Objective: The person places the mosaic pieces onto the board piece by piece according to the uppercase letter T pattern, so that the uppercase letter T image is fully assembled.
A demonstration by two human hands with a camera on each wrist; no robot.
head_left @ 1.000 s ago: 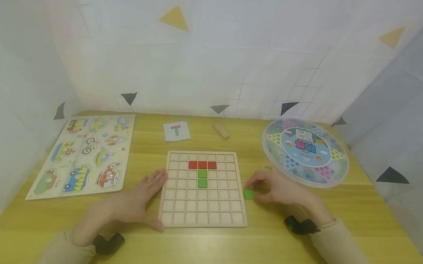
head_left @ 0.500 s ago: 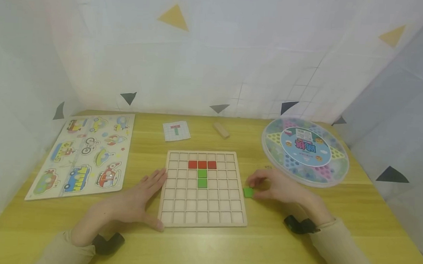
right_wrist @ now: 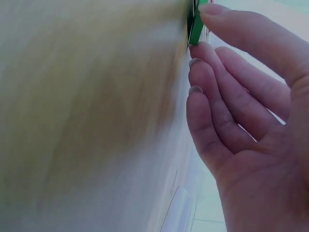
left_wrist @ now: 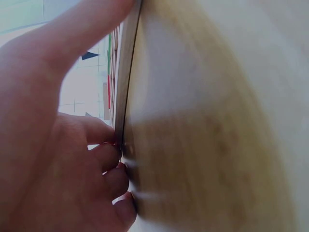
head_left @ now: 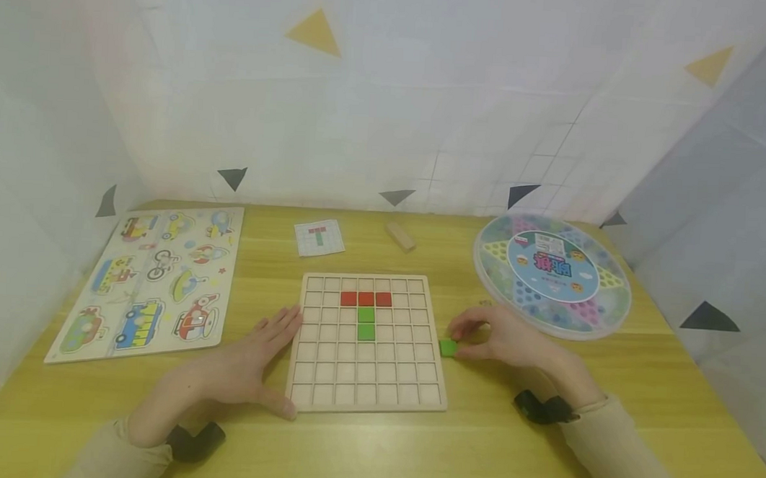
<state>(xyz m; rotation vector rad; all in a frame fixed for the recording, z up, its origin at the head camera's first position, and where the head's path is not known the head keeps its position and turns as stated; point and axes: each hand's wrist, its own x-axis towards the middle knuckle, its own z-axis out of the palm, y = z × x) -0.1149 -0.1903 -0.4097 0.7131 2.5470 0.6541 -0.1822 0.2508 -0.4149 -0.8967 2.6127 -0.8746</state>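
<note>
A square wooden grid board [head_left: 367, 393] lies in the middle of the table. Three red tiles [head_left: 366, 299] form a row in it, with two green tiles [head_left: 366, 323] in a column under the middle one. My left hand [head_left: 246, 365] lies spread along the board's left side, fingertips at its edge and thumb near the lower left corner. At the board's right edge, my right hand [head_left: 501, 339] pinches a loose green square tile [head_left: 448, 348] between thumb and finger. In the right wrist view the thumb rests on this tile's face [right_wrist: 197, 29].
Behind the board lie a small pattern card [head_left: 319, 238] and a wooden block [head_left: 400, 236]. A vehicle puzzle board [head_left: 224, 288] is on the left. The round Chinese checkers box [head_left: 553, 273] sits beyond my right hand.
The loose green tile and my right fingertips have shifted slightly away from me and towards the board. My left hand has stayed in place.
</note>
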